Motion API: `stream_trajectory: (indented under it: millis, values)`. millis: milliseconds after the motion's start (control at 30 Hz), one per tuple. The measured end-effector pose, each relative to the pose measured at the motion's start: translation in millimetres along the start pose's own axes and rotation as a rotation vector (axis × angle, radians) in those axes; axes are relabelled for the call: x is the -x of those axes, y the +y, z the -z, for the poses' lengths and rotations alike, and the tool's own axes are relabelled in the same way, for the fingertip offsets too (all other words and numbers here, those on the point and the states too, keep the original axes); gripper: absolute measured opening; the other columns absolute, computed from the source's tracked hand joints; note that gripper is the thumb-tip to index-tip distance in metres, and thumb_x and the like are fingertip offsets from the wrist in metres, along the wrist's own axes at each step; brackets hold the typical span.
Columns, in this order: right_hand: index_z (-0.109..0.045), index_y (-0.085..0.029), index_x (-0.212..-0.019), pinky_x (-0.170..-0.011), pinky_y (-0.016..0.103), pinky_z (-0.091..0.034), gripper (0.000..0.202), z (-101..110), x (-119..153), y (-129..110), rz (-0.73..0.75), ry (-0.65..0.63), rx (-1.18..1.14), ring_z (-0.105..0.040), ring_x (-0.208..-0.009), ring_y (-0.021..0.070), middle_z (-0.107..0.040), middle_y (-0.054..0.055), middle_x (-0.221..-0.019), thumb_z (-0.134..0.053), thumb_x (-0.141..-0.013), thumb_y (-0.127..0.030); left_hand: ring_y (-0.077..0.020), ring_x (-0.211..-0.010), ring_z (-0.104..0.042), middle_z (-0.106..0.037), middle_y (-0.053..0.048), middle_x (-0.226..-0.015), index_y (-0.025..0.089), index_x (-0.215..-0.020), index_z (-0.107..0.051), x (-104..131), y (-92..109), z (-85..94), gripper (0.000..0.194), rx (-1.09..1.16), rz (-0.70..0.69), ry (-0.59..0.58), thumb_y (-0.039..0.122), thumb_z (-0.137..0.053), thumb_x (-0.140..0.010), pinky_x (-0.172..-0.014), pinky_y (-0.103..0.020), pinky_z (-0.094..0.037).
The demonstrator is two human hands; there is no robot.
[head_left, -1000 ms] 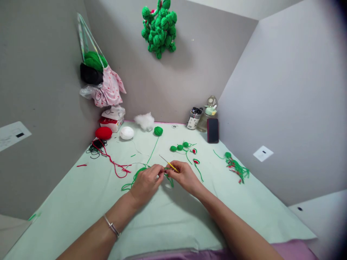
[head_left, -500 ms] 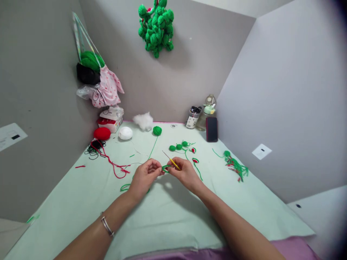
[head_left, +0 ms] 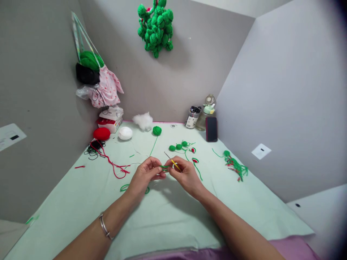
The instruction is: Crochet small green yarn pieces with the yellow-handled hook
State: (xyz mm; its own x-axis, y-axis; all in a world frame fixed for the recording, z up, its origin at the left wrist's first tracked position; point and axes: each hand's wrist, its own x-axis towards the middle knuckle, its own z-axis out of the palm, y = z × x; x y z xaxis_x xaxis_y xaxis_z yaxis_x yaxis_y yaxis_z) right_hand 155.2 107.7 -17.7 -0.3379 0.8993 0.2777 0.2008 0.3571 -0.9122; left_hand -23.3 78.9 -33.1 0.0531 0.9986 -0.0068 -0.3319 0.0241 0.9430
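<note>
Green crochet (head_left: pixel 164 168) — level; yellow hook (head_left: pixel 175 165) — slanted.

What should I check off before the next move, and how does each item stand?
1. Left hand pinching the small green piece: ok, held at the fingertips.
2. Right hand holding the yellow-handled hook: ok, with its metal end pointing up and away from that hand.
3. Stitches on the green piece sound: cannot tell, too small and partly covered by fingers.
4. Strand from the green yarn ball free: cannot tell; it looks straight on the table, but its near end is hidden behind the left hand.
5. Red yarn separate from the black yarn: not ok, a red strand crosses the black tangle.
</note>
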Motion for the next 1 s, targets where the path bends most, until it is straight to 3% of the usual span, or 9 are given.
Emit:
stream_trajectory:
  millis: [267, 500, 567, 633, 800, 1000]
  values:
    - [-0.079, -0.023, -0.086, -0.063, 0.03, -0.038, 0.017, 9, 0, 5, 0.119, -0.061, -0.029, -0.053, -0.073, 0.0163, -0.062, 0.004, -0.085, -0.063, -0.083, -0.017, -0.0218, -0.089, -0.076, -0.076, -0.004, -0.094, 0.019, -0.086, -0.067, 6, 8, -2.7, 0.032, 0.088, 0.026, -0.095, 0.037, -0.091, -0.074, -0.096, -0.04, -0.059]
    - [-0.078, -0.022, -0.084, -0.059, 0.028, -0.036, 0.014, 9, 1, -2, 0.09, -0.066, -0.063, -0.05, -0.067, 0.0129, -0.063, 0.003, -0.088, -0.064, -0.085, -0.018, -0.0193, -0.087, -0.075, -0.074, -0.001, -0.088, 0.019, -0.084, -0.069, 5, 6, -3.5, 0.035, 0.083, -0.035, -0.061, 0.043, -0.093, -0.075, -0.094, -0.037, -0.061]
    - [-0.075, -0.022, -0.089, -0.056, 0.027, -0.036, 0.007, 8, 1, -2, 0.05, -0.046, -0.09, -0.046, -0.061, 0.0104, -0.066, 0.002, -0.091, -0.07, -0.086, -0.023, -0.0184, -0.085, -0.075, -0.073, 0.0, -0.085, 0.019, -0.083, -0.069, 3, 3, -3.1, 0.035, 0.072, -0.055, -0.04, 0.042, -0.094, -0.075, -0.092, -0.036, -0.061]
    - [-0.072, -0.022, -0.093, -0.054, 0.026, -0.038, 0.013, 6, 1, -1, 0.007, -0.025, -0.119, -0.047, -0.058, 0.0092, -0.068, 0.001, -0.092, -0.077, -0.084, -0.028, -0.0183, -0.082, -0.074, -0.073, 0.0, -0.082, 0.019, -0.083, -0.069, 3, 1, -2.5, 0.034, 0.057, -0.071, -0.032, 0.042, -0.093, -0.076, -0.089, -0.035, -0.061]
    - [-0.071, -0.022, -0.088, -0.063, 0.028, -0.05, 0.027, 4, -2, 5, -0.036, -0.021, -0.19, -0.061, -0.07, 0.015, -0.069, 0.001, -0.087, -0.083, -0.081, -0.044, -0.0181, -0.084, -0.073, -0.073, -0.001, -0.086, 0.019, -0.08, -0.068, 3, -3, -1.4, 0.031, 0.021, -0.126, -0.037, 0.038, -0.092, -0.076, -0.088, -0.035, -0.061]
    - [-0.081, -0.023, -0.086, -0.068, 0.031, -0.047, 0.027, 7, -4, 2, -0.028, -0.051, -0.184, -0.06, -0.079, 0.0177, -0.068, 0.003, -0.091, -0.092, -0.072, -0.043, -0.0163, -0.086, -0.07, -0.071, 0.0, -0.087, 0.021, -0.078, -0.066, 4, -5, -1.7, 0.023, -0.064, -0.226, -0.03, 0.027, -0.087, -0.079, -0.081, -0.028, -0.057]
